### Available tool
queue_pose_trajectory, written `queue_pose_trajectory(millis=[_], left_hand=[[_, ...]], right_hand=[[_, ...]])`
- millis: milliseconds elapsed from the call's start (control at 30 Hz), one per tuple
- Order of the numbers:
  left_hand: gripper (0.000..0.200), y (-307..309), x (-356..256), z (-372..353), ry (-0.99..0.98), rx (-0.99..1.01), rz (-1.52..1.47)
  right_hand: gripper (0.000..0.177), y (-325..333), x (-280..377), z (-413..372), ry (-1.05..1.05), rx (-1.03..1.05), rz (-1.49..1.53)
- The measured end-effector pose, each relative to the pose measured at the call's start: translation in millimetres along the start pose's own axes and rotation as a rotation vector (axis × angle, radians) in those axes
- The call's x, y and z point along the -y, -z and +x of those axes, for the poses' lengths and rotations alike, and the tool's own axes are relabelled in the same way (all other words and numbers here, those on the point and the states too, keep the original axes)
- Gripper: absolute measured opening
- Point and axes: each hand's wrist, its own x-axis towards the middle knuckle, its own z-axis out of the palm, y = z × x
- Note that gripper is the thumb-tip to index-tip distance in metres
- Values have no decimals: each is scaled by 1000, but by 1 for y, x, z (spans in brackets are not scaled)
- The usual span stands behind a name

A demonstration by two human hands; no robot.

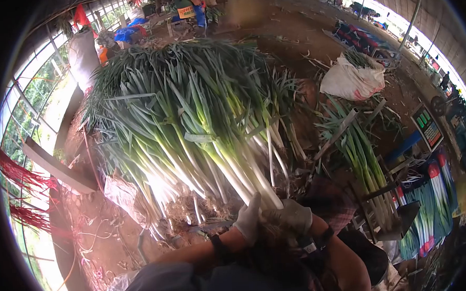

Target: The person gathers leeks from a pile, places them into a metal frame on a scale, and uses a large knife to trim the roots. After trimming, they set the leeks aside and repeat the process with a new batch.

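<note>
My left hand [249, 218], in a pale work glove, closes round the white lower stalks of a few leeks [241, 172]. Close beside it, my right hand [292, 216] wears a soiled glove and is wrapped round the same stalks near their root ends. The held leeks point away from me, their green leaves lying over a large heap of leeks [157, 112]. Shaggy roots [186, 208] of the heap face me on the left. The root ends of the held stalks are mostly hidden by my hands.
To the right, a bundle of leeks [363, 162] rests in a metal stand [400, 223] beside a digital display [427, 127]. Beyond are tied leek bundles [426, 209] and a white sack [353, 78]. Red ties [27, 196] hang at left. A person [196, 5] is at the back.
</note>
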Motion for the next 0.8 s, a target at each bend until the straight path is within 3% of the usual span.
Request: queue_pose_trajectory(millis=[233,333,433,533,600,633,733,800], left_hand=[[55,-28,20,-12,-29,-19,-119],[55,-44,17,-26,-32,-50,61],[60,-40,-3,-26,-85,70,-89],[65,-27,-44,-23,-143,188,-238],[66,4,-67,-4,-96,348,-335],[65,13,-61,6,-188,331,-333],[65,-6,-27,5,-214,289,-408],[62,-2,-10,6,-70,298,-440]], right_hand=[[47,-10,14,-26,-41,-78,-71],[49,-12,37,-43,-186,-152,-255],[49,-9,48,-63,-212,-121,-257],[50,-20,41,-100,-19,-173,-311],[51,-40,51,-134,-139,-172,-120],[52,-48,54,-147,-196,-171,-24],[51,-58,46,-175,-426,-172,-82],[48,-58,19,-190,-362,-203,-199]])
